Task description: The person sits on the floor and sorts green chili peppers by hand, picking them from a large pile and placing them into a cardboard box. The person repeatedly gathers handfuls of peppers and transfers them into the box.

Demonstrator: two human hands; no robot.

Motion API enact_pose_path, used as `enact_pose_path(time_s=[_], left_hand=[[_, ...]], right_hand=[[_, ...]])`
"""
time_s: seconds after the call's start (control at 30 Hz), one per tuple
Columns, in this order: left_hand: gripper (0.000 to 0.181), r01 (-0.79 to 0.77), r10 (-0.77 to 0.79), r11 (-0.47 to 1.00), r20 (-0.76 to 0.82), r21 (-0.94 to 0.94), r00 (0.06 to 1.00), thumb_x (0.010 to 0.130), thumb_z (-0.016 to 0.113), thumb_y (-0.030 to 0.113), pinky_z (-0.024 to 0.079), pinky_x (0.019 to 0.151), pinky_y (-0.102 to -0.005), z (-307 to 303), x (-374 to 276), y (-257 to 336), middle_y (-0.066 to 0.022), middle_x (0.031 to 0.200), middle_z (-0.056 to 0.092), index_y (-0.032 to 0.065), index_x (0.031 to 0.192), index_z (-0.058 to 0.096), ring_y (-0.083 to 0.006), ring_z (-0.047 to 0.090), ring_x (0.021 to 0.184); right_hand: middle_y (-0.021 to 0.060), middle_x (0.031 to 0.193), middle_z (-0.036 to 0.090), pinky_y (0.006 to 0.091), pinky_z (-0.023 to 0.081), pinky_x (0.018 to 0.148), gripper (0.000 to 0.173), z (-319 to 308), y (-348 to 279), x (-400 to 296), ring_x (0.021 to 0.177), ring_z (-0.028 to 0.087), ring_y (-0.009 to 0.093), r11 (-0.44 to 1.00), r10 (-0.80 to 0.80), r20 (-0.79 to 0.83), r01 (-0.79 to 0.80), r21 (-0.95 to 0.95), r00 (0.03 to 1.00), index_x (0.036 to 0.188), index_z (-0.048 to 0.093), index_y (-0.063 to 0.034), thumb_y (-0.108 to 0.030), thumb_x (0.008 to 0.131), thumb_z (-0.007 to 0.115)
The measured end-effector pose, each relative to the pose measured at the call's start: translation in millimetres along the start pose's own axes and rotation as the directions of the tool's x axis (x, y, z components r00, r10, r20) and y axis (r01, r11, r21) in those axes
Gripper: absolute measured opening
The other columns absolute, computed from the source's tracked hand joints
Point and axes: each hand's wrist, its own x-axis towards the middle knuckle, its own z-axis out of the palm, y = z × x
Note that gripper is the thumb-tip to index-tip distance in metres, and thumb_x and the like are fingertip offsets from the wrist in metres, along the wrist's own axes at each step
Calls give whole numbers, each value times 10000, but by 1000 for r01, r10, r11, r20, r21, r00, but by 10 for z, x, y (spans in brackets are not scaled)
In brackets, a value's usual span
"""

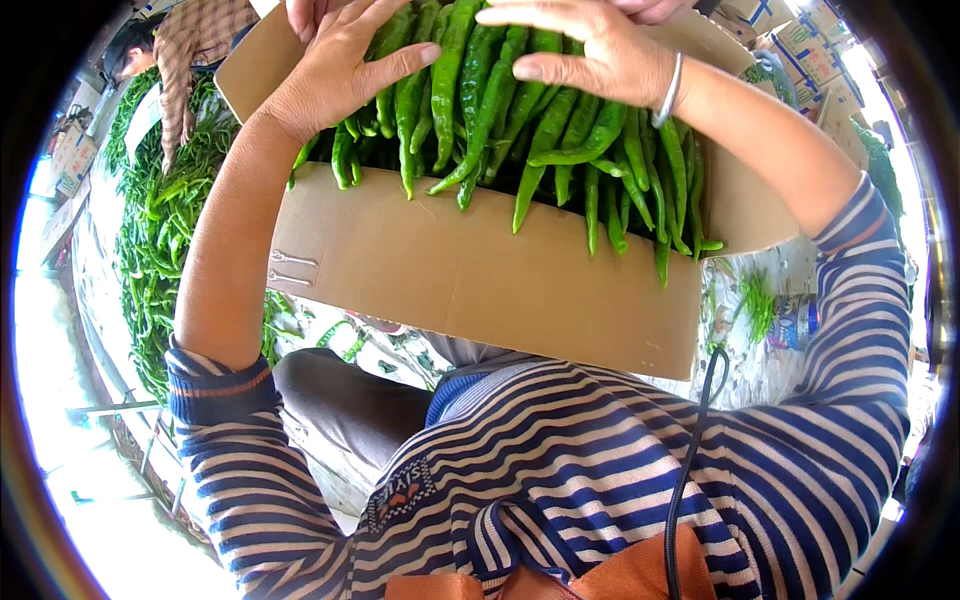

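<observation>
Long green chili peppers (480, 97) fill a cardboard box (465, 255) before me, lying side by side with their tips towards me. Several tips hang over the near flap. At the box's left side, my left hand (349, 67) is spread over the peppers, its thumb apart from the fingers. My right hand (600, 56), with a silver bangle (667, 90) at the wrist, reaches over them from the right. Its fingers and thumb are apart with nothing held between them. The top picture edge cuts off part of my left fingers. Whether either hand presses on the peppers, I cannot tell.
Parts of another person's hands (304, 16) show at the box's far side. On the left, someone in a plaid shirt (199, 34) bends over a long heap of green peppers (161, 277). Printed cartons (810, 49) are stacked at the upper right. A dark cord (686, 480) hangs before my chest.
</observation>
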Motion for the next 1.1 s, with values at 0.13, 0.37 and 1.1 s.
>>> enact_pose_path(time_s=[0.13,0.37,1.1], left_hand=[[769,14,-26,995,114,100,993,796,620,580,225,1110,-487,275,-11,110,-176,1482,275,259,1440,350,-404,197,1374],[881,30,-58,991,213,133,975,789,680,478,192,1107,-497,349,-65,167,-283,1471,161,111,1464,248,-457,182,1349],[338,781,-480,625,-782,13,398,833,591,10,413,969,-363,209,-4318,1765,-160,1156,600,-2,1171,584,-286,561,1096]], right_hand=[[223,1367,409,499,306,1056,560,328,35,-181,1298,344,405,1000,3,58,-4,10,998,1281,529,-107,-438,845,646],[206,1407,378,496,275,1070,520,552,61,-286,1314,323,400,993,0,69,8,-120,998,1290,534,-160,-399,844,655],[143,923,648,296,495,710,171,-615,-1770,234,818,644,241,989,62,273,-96,114,960,1054,588,30,-40,903,550]])
